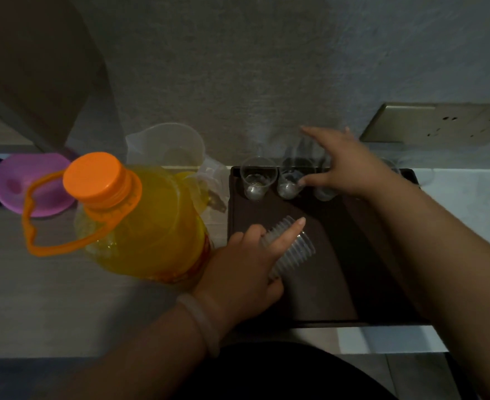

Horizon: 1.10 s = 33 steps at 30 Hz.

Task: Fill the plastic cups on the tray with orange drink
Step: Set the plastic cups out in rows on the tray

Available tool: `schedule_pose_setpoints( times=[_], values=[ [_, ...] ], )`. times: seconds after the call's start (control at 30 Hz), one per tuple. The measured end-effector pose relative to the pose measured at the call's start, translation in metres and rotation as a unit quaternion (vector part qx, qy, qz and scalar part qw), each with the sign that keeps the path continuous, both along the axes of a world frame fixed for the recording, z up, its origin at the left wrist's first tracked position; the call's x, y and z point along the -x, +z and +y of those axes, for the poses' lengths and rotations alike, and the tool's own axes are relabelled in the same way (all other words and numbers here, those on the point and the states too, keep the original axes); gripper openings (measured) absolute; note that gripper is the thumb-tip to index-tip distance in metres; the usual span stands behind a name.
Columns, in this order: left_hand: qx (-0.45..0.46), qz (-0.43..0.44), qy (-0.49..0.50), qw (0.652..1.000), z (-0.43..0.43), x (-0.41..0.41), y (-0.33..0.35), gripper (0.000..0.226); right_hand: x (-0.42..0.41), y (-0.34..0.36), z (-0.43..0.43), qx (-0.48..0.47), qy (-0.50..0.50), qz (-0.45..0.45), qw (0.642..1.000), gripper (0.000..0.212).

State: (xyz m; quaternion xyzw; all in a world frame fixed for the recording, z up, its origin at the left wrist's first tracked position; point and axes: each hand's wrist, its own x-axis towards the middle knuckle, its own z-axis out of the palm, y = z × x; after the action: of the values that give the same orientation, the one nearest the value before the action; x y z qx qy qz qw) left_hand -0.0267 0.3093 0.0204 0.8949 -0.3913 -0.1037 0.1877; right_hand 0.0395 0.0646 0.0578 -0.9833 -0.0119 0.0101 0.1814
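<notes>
1. Nearest the camera, a pale bracelet [200, 321] circles the left wrist above the grey counter [64, 298]; the forearm reaches forward over the near edge of the dark tray [324, 298].
2. Just beyond, the left hand [243, 269] grips a stack of nested cups [292, 252]; the forefinger lies straight along the top of the stack, the thumb curls round its left side and the other fingers wrap underneath; the stack is tilted on its side over the near left part of the tray.
3. Left of that hand, touching the tray's left edge or just beside it, stands the bottle of orange drink [142, 223] on the counter; its orange cap [99, 177] is on, and an orange carrying handle [35, 223] loops out to the left.
4. Farther back, along the tray's far edge, two plastic cups stand upright side by side: the left cup [256, 180] and the middle cup [290, 183]; both look clear.
5. Above that row the right hand [344, 166] is blurred, with fingers spread wide; its thumb tip sits just beside the middle cup; a third cup [324, 193] shows faintly beneath the palm, and I cannot tell whether the hand touches it.
6. Farthest, against the wall, stand a clear jug [165, 145] behind the bottle and a purple funnel [33, 186] to the left; a metal socket plate [440, 125] is fixed to the wall on the right.
</notes>
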Motion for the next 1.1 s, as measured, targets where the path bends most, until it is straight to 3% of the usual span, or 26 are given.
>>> schedule_pose_setpoints(
  times=[0.07, 0.17, 0.33, 0.57, 0.83, 0.93, 1.1],
  values=[
    [0.001, -0.006, 0.000, 1.000, -0.002, 0.000, 0.002, 0.099, 0.012, 0.006, -0.016, -0.024, -0.038, -0.024, 0.999, 0.091],
    [0.010, -0.015, -0.003, 1.000, -0.006, 0.001, 0.005, 0.099, 0.026, 0.003, -0.031, 0.006, -0.069, 0.023, 0.997, 0.092],
    [0.015, -0.026, -0.008, 1.000, -0.014, 0.002, 0.005, 0.098, 0.025, -0.011, -0.034, 0.067, -0.037, 0.077, 0.994, 0.102],
    [0.022, -0.037, -0.008, 0.999, -0.023, 0.007, 0.005, 0.099, 0.017, -0.012, -0.032, 0.071, -0.030, 0.052, 0.996, 0.087],
    [0.022, -0.060, 0.013, 0.998, -0.027, 0.012, 0.008, 0.098, 0.016, -0.015, -0.031, 0.082, -0.014, 0.053, 0.995, 0.089],
    [0.015, -0.065, 0.017, 0.998, -0.029, 0.014, 0.008, 0.097, 0.020, -0.011, -0.033, 0.071, -0.012, 0.043, 0.996, 0.094],
    [0.009, -0.072, 0.025, 0.997, -0.031, 0.016, 0.010, 0.096, 0.039, 0.006, -0.062, -0.007, -0.093, -0.014, 0.996, 0.095]
  ],
)
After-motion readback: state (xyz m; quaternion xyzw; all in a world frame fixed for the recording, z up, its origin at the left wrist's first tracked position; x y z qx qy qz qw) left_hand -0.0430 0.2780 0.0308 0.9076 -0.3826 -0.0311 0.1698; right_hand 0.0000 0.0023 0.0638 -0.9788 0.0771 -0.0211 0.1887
